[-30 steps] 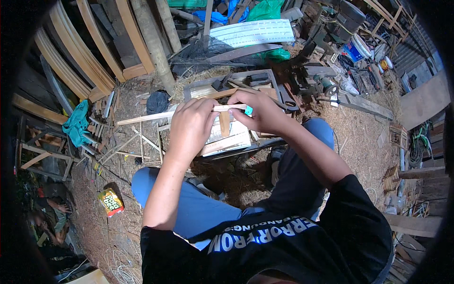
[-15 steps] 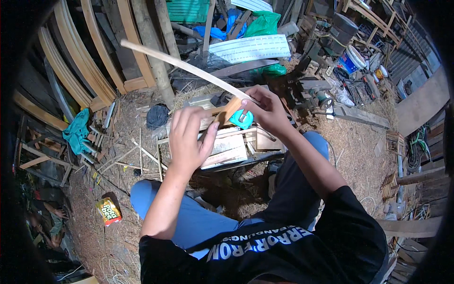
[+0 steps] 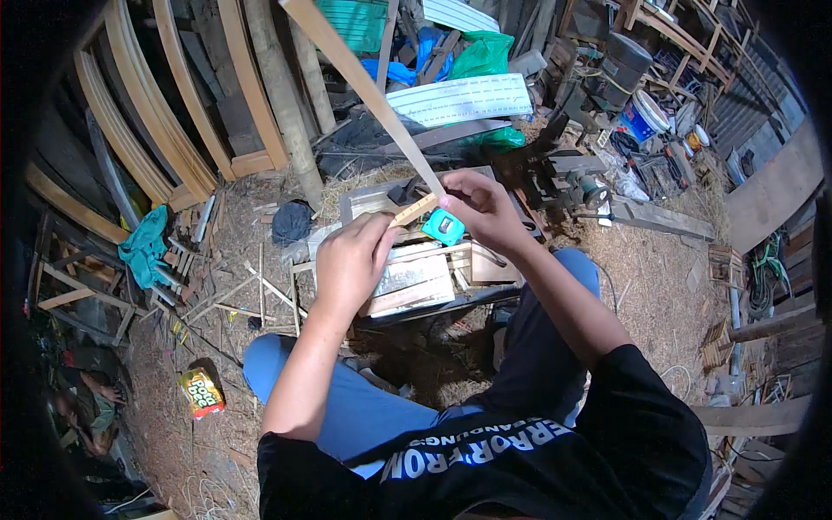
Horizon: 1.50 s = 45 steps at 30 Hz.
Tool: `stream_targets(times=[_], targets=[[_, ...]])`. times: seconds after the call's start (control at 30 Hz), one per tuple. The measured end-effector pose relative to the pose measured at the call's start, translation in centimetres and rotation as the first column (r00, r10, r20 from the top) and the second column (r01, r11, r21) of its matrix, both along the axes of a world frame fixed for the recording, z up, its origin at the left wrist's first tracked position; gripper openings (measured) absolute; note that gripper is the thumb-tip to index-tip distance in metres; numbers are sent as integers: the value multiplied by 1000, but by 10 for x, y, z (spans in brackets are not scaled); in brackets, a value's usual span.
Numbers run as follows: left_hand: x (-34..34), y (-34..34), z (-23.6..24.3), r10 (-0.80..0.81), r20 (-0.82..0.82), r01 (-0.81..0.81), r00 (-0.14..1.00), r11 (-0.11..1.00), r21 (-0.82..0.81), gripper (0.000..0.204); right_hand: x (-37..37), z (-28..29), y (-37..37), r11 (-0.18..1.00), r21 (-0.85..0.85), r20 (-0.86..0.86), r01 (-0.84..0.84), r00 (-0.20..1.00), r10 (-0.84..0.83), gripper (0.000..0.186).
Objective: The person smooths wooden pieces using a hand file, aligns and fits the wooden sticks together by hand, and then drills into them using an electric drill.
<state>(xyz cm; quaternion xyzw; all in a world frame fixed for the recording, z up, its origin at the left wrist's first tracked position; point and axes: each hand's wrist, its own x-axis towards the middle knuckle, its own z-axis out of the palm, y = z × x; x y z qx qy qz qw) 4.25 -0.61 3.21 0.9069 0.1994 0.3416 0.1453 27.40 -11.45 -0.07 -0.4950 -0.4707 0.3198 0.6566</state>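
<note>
My left hand (image 3: 354,258) is closed on one end of a short, light wooden block (image 3: 416,211) that has a row of small marks or notches along it. Pinched in my right hand (image 3: 485,212) is a long, thin wooden strip (image 3: 368,87), slanting away to the far left. The strip's near end meets the block's right end at my right fingers; whether they are joined I cannot tell. Just below them sits a teal tape measure (image 3: 444,227), close to my right thumb. Beneath my hands stands a low work surface with a pale board (image 3: 416,290) on it.
Curved wooden frames (image 3: 156,104) lean at the far left beside wooden posts. A black bag (image 3: 293,223) and thin sticks lie left of the bench. A bench grinder-like tool (image 3: 592,191) stands right. A yellow snack packet (image 3: 202,393) lies near left; another person's hand (image 3: 111,394) shows there.
The long strip has swung from pointing left to pointing more away from me. The block has turned so its marked face shows, and my left hand has closed further around it.
</note>
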Motion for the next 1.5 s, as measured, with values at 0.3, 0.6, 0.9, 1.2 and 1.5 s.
stream_targets(times=[0.3,0.6,0.9,1.2,1.5], targets=[[-1,-2,5,43,-80,-33,996,992,122,16,21,-13,2,999,4,141,-48,989,47,19],[-1,2,-1,-8,-60,17,998,989,148,17,21,-16,3,995,-15,292,-100,951,100,16],[-4,0,3,-11,-110,27,994,989,145,18,15,-12,3,992,128,536,20,840,-87,23],[0,2,-4,19,-184,5,983,992,130,16,27,-28,6,994,58,574,94,812,-110,24],[-1,5,-8,14,-163,-15,987,1000,-10,23,23,-9,0,982,-127,205,-137,966,161,24]])
